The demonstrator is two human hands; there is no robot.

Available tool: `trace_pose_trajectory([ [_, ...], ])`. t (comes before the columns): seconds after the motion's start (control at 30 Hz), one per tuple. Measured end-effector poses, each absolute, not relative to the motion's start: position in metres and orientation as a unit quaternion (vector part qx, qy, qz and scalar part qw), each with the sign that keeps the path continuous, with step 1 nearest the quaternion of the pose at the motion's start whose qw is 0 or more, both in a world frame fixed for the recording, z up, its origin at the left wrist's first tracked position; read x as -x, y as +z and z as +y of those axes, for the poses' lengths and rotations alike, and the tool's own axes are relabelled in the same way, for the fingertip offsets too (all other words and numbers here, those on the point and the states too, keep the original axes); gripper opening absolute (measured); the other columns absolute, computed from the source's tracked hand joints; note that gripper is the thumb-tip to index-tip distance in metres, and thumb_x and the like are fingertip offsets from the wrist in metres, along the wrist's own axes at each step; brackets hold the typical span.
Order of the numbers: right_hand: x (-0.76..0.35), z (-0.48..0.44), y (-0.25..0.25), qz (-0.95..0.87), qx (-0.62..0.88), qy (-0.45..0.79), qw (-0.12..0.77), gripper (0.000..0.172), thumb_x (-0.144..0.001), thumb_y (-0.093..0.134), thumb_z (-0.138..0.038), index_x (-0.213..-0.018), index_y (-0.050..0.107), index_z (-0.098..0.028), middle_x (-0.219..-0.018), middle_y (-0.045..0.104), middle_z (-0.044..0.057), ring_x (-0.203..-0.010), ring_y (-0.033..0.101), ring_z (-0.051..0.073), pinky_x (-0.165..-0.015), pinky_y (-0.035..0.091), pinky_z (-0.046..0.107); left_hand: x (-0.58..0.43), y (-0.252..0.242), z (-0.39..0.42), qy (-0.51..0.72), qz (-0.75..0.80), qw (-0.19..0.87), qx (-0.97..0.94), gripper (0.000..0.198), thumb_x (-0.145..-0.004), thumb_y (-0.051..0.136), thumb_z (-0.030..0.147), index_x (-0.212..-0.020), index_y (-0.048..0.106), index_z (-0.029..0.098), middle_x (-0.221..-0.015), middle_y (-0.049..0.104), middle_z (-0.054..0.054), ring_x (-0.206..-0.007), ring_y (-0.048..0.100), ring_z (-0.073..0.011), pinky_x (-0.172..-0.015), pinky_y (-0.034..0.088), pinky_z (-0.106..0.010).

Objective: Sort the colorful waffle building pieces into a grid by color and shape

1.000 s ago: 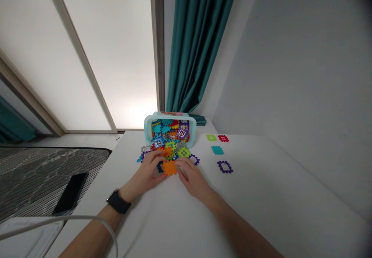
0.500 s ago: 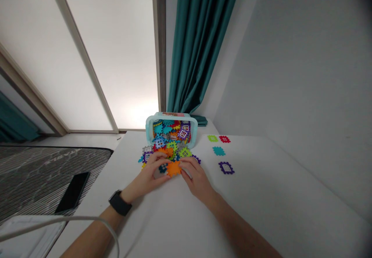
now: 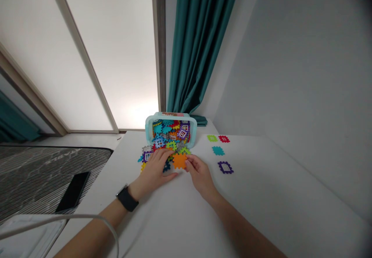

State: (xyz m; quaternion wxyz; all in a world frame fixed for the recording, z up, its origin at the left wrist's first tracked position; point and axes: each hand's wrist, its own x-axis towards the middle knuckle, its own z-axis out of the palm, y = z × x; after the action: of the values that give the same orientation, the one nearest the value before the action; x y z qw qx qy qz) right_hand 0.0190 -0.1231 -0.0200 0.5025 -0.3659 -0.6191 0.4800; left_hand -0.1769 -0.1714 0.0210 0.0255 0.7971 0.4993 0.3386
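Note:
An orange square interlocking plastic tile [image 3: 179, 160] lies at the front of a spilled heap of multicoloured tiles [image 3: 168, 145]. My right hand [image 3: 200, 174] pinches the tile's right edge with its fingertips. My left hand [image 3: 154, 169] rests open on the heap just left of the orange tile, holding nothing. A pale turquoise plastic box [image 3: 149, 130] lies on its side behind the heap, with more tiles inside. Tiles under my left palm are hidden.
Right of the heap lie a lime tile [image 3: 212, 138], a red tile [image 3: 224, 138], a teal tile [image 3: 217, 150] and a purple frame tile [image 3: 225, 167] on the white table [image 3: 261, 184]. A black phone [image 3: 72, 190] lies on a striped mat [image 3: 49, 169] left of the table.
The orange tile has moved away from me and to the right. Both hands have shifted forward, and they now stand further apart.

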Motion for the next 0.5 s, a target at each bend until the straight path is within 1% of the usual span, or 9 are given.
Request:
trace_pose_trajectory([
  [0.03, -0.019, -0.123, -0.019, -0.611, 0.368, 0.486, 0.506, 0.033, -0.089, 0.061, -0.047, -0.106, 0.065, -0.018, -0.078, 0.067, 0.002, -0.066, 0.059, 0.016, -0.062, 0.05, 0.029, 0.176, 0.025, -0.17, 0.316, 0.497, -0.005, -0.808, 0.056, -0.084, 0.074, 0.039, -0.132, 0.052, 0.021, -0.128, 0.06, -0.012, -0.12, 0.054, -0.0309, -0.104, 0.045, -0.05],
  [0.13, -0.019, -0.123, -0.016, -0.593, 0.366, 0.505, 0.509, 0.035, -0.087, 0.064, -0.048, -0.105, 0.065, -0.018, -0.076, 0.066, 0.001, -0.065, 0.058, 0.015, -0.061, 0.049, 0.028, 0.173, 0.032, -0.164, 0.282, 0.496, -0.073, -0.818, 0.043, -0.086, 0.072, 0.039, -0.122, 0.059, 0.02, -0.122, 0.063, -0.011, -0.114, 0.056, -0.0311, -0.101, 0.045, -0.05],
  [0.23, -0.02, -0.123, -0.014, -0.593, 0.361, 0.507, 0.511, 0.035, -0.088, 0.063, -0.046, -0.109, 0.064, -0.018, -0.074, 0.064, 0.0, -0.065, 0.058, 0.014, -0.063, 0.048, 0.028, 0.173, 0.031, -0.16, 0.29, 0.489, -0.11, -0.815, 0.038, -0.088, 0.07, 0.042, -0.118, 0.062, 0.02, -0.118, 0.064, -0.011, -0.111, 0.057, -0.0305, -0.099, 0.045, -0.049],
  [0.3, -0.022, -0.123, -0.013, -0.615, 0.355, 0.488, 0.507, 0.034, -0.091, 0.06, -0.041, -0.116, 0.062, -0.019, -0.076, 0.063, -0.001, -0.066, 0.059, 0.014, -0.065, 0.05, 0.028, 0.175, 0.026, -0.16, 0.309, 0.481, -0.118, -0.812, 0.037, -0.09, 0.069, 0.043, -0.118, 0.062, 0.02, -0.117, 0.064, -0.011, -0.11, 0.057, -0.0298, -0.098, 0.045, -0.048],
  [0.4, -0.028, -0.123, -0.009, -0.688, 0.345, 0.408, 0.491, 0.033, -0.093, 0.055, -0.031, -0.125, 0.058, -0.022, -0.09, 0.067, 0.003, -0.077, 0.064, 0.016, -0.076, 0.053, 0.032, 0.181, 0.017, -0.161, 0.349, 0.483, -0.103, -0.796, 0.039, -0.09, 0.069, 0.044, -0.119, 0.061, 0.019, -0.12, 0.063, -0.012, -0.111, 0.057, -0.0293, -0.097, 0.046, -0.047],
  [0.5, -0.034, -0.123, -0.006, -0.769, 0.32, 0.308, 0.46, 0.037, -0.092, 0.055, -0.022, -0.129, 0.058, -0.025, -0.116, 0.066, 0.009, -0.099, 0.065, 0.02, -0.091, 0.053, 0.038, 0.188, 0.011, -0.164, 0.373, 0.482, -0.076, -0.789, 0.039, -0.089, 0.07, 0.043, -0.119, 0.061, 0.019, -0.122, 0.061, -0.013, -0.113, 0.057, -0.0293, -0.097, 0.047, -0.047],
])
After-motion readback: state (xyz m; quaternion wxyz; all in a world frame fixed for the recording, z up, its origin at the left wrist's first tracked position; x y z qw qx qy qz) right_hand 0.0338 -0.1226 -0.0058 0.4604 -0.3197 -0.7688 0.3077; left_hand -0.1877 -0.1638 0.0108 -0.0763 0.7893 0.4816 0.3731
